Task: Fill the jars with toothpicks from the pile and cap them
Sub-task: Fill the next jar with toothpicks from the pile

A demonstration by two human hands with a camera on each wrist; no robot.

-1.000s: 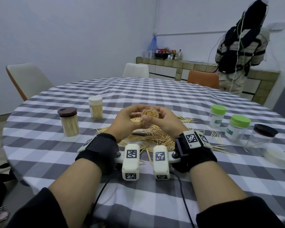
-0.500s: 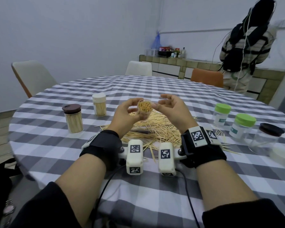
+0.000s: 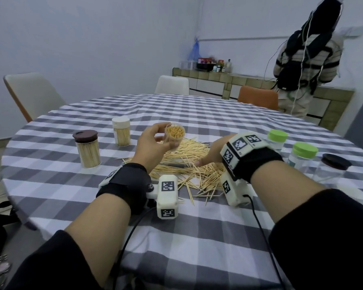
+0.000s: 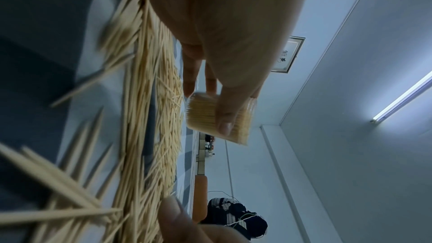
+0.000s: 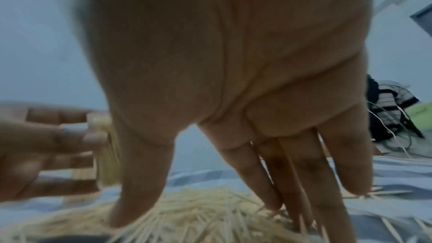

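My left hand (image 3: 155,141) holds a small clear jar (image 3: 174,136) packed with toothpicks, uncapped, above the pile; the left wrist view shows the thumb across that jar (image 4: 205,117). The toothpick pile (image 3: 187,164) lies spread on the checked tablecloth in front of me. My right hand (image 3: 212,155) is lowered palm-down onto the pile, fingers straight and spread; in the right wrist view its fingertips (image 5: 275,202) touch the toothpick pile (image 5: 187,215). Nothing is gripped in it.
A brown-lidded jar (image 3: 86,149) and a white-capped jar (image 3: 121,131), both full of toothpicks, stand at the left. Two green-capped jars (image 3: 302,156), a dark-lidded jar (image 3: 333,167) and a white lid (image 3: 352,192) sit at the right. A person (image 3: 306,59) stands by the far counter.
My right hand left the jar and dropped right and down onto the pile. My left hand kept the jar and lifted it a little.
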